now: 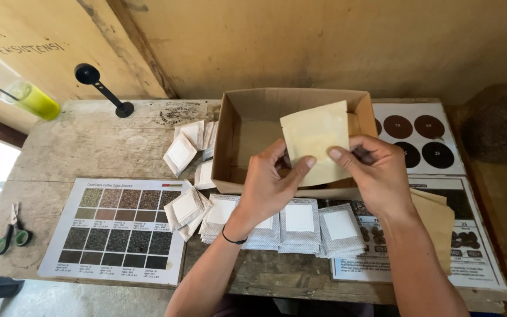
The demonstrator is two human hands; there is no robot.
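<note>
Together, left hand [268, 182] and right hand [377, 173] fingers pinch a tan pouch [315, 138].

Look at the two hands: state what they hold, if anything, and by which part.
Both hands hold one flat tan paper pouch over the open cardboard box. The left hand pinches its lower left edge; the right hand pinches its lower right edge.
</note>
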